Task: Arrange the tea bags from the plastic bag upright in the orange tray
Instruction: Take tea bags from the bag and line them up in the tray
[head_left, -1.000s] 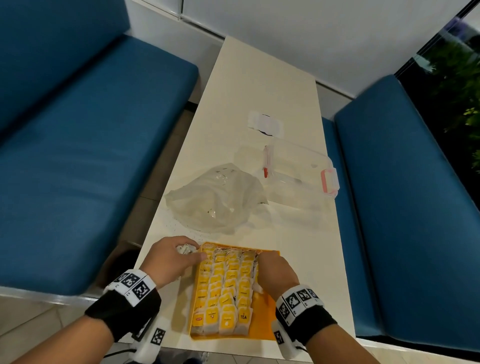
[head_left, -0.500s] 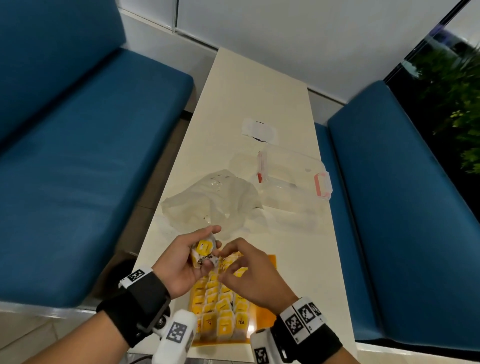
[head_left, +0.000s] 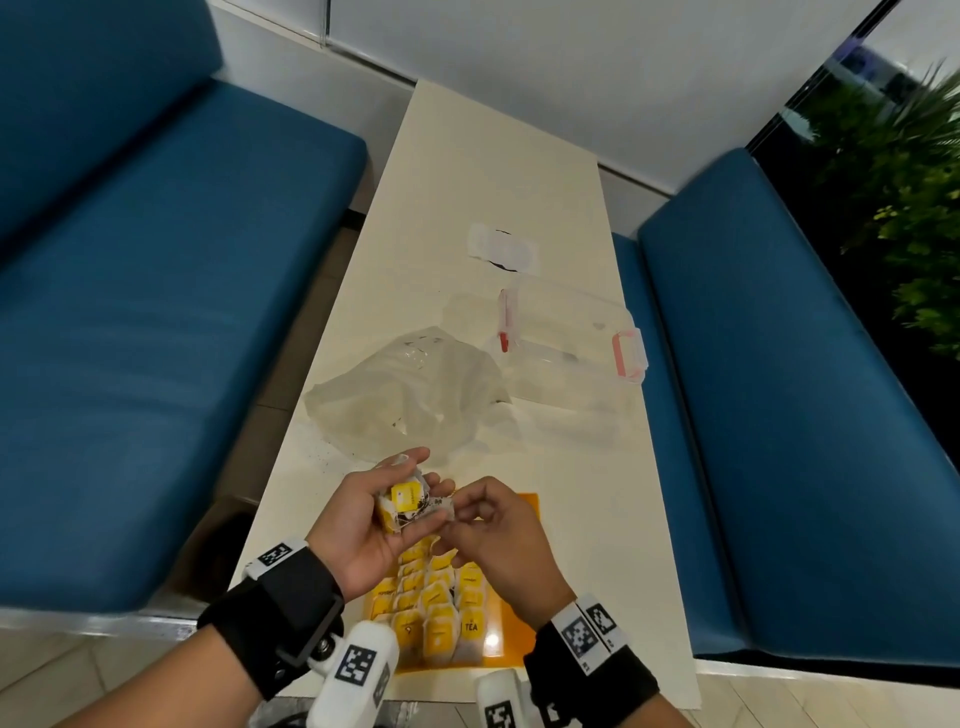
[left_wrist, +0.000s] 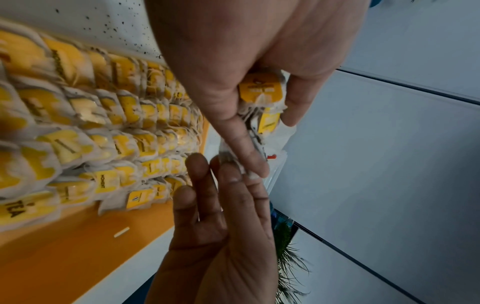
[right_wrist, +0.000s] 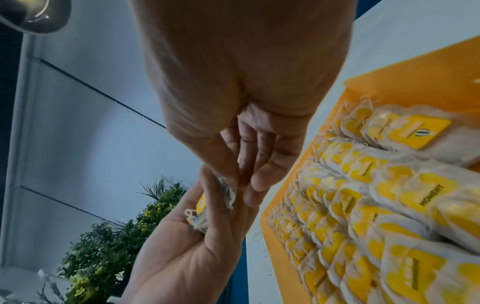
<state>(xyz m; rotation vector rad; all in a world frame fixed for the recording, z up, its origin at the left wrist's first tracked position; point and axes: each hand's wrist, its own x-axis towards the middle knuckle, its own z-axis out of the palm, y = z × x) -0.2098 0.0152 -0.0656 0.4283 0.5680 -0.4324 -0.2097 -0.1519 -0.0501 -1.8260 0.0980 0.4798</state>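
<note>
My left hand (head_left: 415, 488) is held palm up above the orange tray (head_left: 517, 577) and cups a small bunch of tea bags (head_left: 408, 500) with yellow tags. My right hand (head_left: 457, 514) meets it from the right and pinches the edge of one white tea bag (head_left: 445, 508) from that bunch. In the left wrist view the bunch of tea bags (left_wrist: 262, 93) sits between thumb and fingers, and the right hand's fingers (left_wrist: 228, 185) come up from below. Several rows of tea bags (head_left: 436, 608) stand upright in the tray's left part. The crumpled plastic bag (head_left: 410, 395) lies beyond the hands.
A clear lidded container (head_left: 571, 343) with red clips sits right of the plastic bag, and a small white packet (head_left: 501, 249) lies farther back. The narrow cream table (head_left: 467, 171) runs between two blue benches (head_left: 156, 312). Dark tea crumbs (head_left: 317, 457) speckle the table left of the tray.
Both hands have lifted off the tray's rows. The left hand turned palm up with a bunch of tea bags, and the right hand came over to pinch one.
</note>
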